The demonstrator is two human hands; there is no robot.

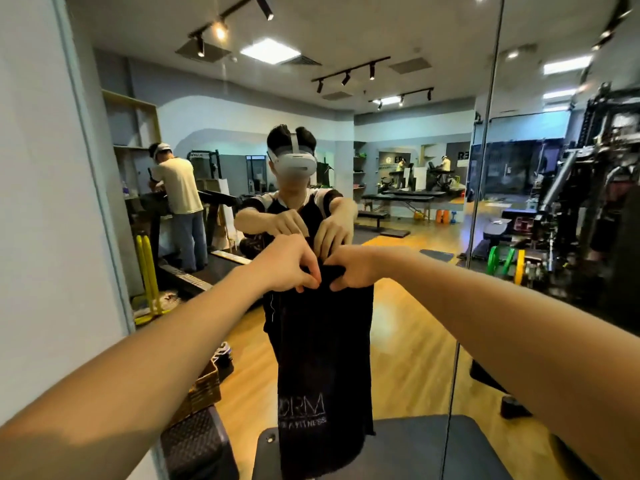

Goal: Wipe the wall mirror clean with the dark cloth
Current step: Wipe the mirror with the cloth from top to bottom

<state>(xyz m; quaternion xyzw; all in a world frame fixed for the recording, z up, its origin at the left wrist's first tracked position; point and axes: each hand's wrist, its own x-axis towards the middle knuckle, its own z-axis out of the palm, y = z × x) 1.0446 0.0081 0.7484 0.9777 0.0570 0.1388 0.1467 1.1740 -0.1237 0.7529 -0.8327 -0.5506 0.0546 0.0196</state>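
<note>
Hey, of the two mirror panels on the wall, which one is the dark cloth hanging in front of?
The wide left mirror panel, left of the vertical seam. The dark cloth hangs there from both hands; the narrower right mirror panel has nothing held before it.

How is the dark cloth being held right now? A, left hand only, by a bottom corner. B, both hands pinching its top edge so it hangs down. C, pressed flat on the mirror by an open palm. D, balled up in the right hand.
B: the left hand and right hand both pinch the top edge of the cloth, which hangs straight down.
</note>
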